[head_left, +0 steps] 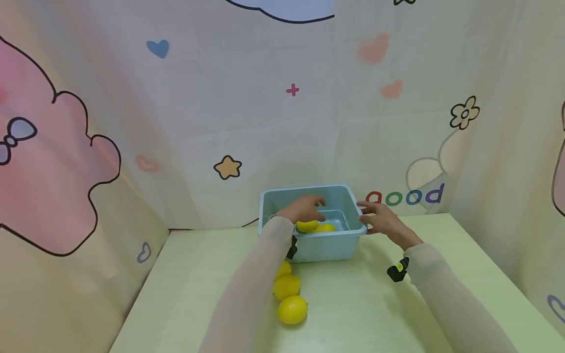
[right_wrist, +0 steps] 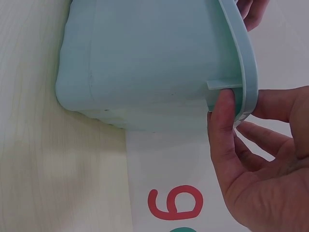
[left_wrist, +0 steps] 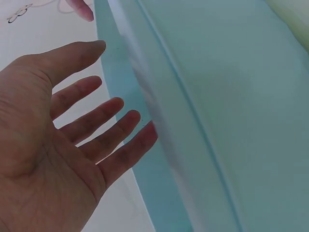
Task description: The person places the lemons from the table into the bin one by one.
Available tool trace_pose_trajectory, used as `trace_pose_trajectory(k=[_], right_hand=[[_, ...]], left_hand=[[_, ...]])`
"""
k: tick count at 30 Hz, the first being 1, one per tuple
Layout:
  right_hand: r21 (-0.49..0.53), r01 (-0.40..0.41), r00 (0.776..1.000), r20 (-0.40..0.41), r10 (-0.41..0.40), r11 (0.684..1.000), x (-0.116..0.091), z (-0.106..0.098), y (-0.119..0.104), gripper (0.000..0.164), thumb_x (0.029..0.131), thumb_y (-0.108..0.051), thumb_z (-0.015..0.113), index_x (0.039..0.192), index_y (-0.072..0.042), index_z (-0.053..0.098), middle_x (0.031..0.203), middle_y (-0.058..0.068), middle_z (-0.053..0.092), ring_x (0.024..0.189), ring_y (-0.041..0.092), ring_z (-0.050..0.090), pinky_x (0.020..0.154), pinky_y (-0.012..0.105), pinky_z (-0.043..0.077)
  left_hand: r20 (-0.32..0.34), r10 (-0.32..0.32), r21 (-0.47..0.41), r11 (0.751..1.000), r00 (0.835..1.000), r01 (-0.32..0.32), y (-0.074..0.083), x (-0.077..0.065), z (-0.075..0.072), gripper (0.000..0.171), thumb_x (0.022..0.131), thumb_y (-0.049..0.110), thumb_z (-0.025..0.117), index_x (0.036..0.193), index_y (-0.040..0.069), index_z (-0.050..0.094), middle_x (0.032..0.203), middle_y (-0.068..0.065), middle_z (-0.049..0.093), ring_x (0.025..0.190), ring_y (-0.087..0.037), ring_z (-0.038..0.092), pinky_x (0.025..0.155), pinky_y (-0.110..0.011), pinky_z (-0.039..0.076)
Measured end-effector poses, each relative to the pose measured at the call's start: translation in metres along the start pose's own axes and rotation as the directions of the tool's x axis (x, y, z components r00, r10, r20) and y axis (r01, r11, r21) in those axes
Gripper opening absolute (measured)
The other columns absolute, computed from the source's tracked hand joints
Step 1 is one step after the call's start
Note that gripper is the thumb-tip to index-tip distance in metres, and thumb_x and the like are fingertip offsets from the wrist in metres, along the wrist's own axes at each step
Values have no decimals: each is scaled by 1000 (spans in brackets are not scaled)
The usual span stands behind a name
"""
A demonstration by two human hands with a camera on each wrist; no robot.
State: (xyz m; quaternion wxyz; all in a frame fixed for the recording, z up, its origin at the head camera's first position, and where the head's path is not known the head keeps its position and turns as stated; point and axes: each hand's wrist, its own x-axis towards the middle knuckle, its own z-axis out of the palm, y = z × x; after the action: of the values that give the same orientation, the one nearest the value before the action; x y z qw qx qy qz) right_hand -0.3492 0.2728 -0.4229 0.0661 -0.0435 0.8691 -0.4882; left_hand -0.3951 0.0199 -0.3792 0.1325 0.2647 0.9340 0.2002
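Note:
A light blue plastic bin (head_left: 324,247) stands at the back of the table, with yellow lemons (head_left: 325,228) inside by its near wall. My left hand (head_left: 303,209) hovers over the bin's opening. In the left wrist view its fingers (left_wrist: 113,145) are spread and relaxed beside the rim, holding nothing. My right hand (head_left: 385,221) grips the bin's right rim at the corner; in the right wrist view, the thumb and a finger (right_wrist: 223,121) pinch the rim from both sides. More lemons (head_left: 292,310) lie in a row in front of the bin, partly hidden by my left sleeve.
The pale wooden table (head_left: 190,289) reaches back to a printed cloth curtain (head_left: 265,127) hanging right behind the bin. Cloth also closes in the left and right sides. A black wrist camera (head_left: 398,269) sits on my right wrist.

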Motion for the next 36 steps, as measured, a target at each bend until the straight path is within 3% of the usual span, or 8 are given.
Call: trace_pose_trajectory(k=[6, 13, 21, 27, 36], right_hand=[[2, 1, 1000, 2, -1, 1000, -1, 0, -2, 59, 99, -12, 55, 153, -4, 32, 143, 29, 43, 117, 40, 58, 85, 41, 60], [15, 1, 1000, 7, -1, 1000, 0, 0, -3, 60, 99, -12, 55, 153, -5, 32, 143, 29, 43, 118, 40, 58, 86, 42, 60], [10, -7, 1000, 5, 7, 1000, 3, 0, -1, 60, 98, -13, 56, 153, -6, 32, 143, 29, 43, 114, 39, 61, 83, 40, 60], [30, -11, 1000, 7, 11, 999, 1, -1, 0, 61, 98, -13, 56, 153, -6, 31, 144, 28, 42, 116, 42, 60, 83, 39, 61], [33, -11, 1000, 14, 10, 999, 2, 1, 0, 61, 98, -12, 56, 154, -6, 31, 144, 29, 41, 118, 45, 58, 83, 40, 60]], left_hand=[[-10, 33, -5, 999, 999, -33, -3, -5, -2, 49, 95, 37, 62, 141, 22, 50, 148, -5, 49, 133, -25, 49, 110, -44, 43], [-56, 51, 9, 999, 997, -51, 0, -21, -4, 47, 98, 32, 58, 143, 19, 48, 147, -8, 50, 132, -25, 50, 109, -41, 45], [-100, 101, 98, 991, 990, -91, 2, -35, -4, 50, 98, 37, 56, 144, 18, 47, 145, -4, 51, 131, -22, 51, 109, -39, 45], [-145, 145, 174, 978, 979, -119, 13, -50, -2, 51, 98, 38, 56, 145, 19, 47, 150, -1, 47, 138, -22, 45, 114, -39, 40], [-190, 180, 216, 967, 965, -138, 22, -72, 1, 53, 98, 40, 56, 146, 20, 47, 149, -1, 47, 132, -21, 50, 110, -38, 45]])
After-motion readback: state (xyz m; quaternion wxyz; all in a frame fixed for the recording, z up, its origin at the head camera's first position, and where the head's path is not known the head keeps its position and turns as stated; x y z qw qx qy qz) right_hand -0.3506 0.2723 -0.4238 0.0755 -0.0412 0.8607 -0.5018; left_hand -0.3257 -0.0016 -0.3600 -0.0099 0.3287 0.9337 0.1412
